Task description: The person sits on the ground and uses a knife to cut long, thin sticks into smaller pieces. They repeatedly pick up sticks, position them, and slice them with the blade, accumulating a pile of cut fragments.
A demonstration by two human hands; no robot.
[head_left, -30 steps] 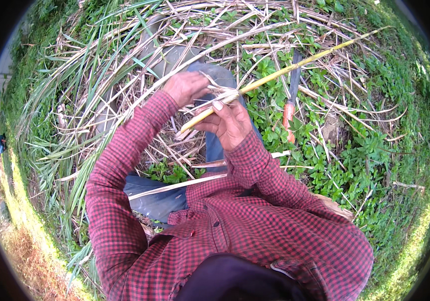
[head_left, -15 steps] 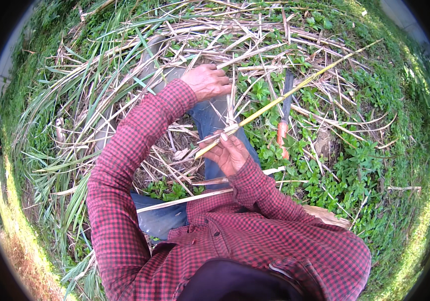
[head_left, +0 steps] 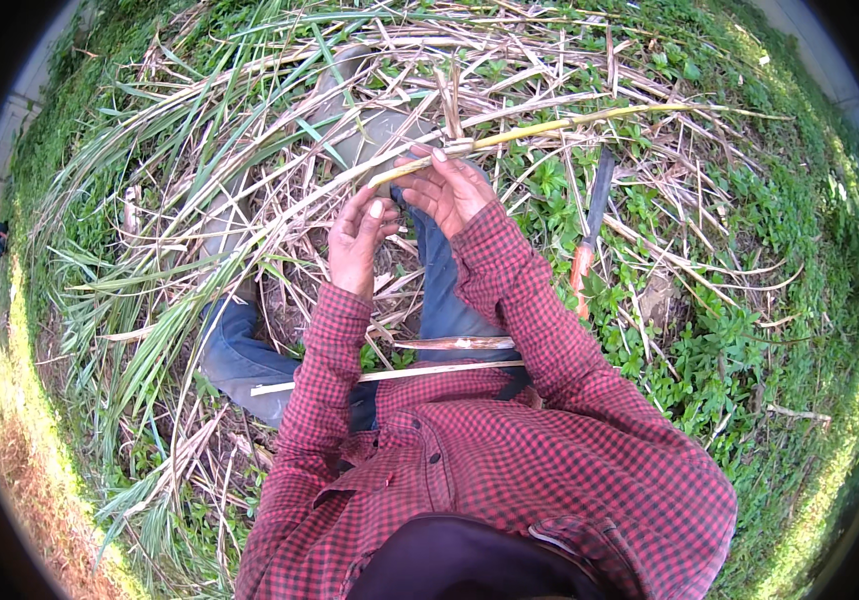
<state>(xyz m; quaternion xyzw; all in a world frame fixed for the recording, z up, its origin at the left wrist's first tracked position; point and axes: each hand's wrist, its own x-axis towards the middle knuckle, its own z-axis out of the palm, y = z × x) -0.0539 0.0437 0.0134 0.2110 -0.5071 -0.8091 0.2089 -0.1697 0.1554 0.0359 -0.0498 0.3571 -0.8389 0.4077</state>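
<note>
A long yellow-green stalk (head_left: 549, 126) slants across in front of me, its thin tip reaching far right. My right hand (head_left: 452, 192) holds it near its thicker end, thumb on top and fingers beneath. Pale dry leaf sheath (head_left: 451, 110) stands up from the stalk just beyond that hand. At the stalk's left end is my left hand (head_left: 357, 240), fingers curled and thumb close to the index finger. Whether those fingertips pinch the stalk's end or a shred of it is too small to tell.
A machete (head_left: 597, 205) with an orange-red handle lies in green weeds at the right. Across my lap rest a pale strip (head_left: 389, 375) and a brown piece of stalk (head_left: 457, 343). Cut long leaves (head_left: 139, 260) cover the left, dry stalks the far ground.
My left hand has come down and back from the far side to the stalk's left end. The right hand has moved away from me with the stalk, which now lies flatter across the view.
</note>
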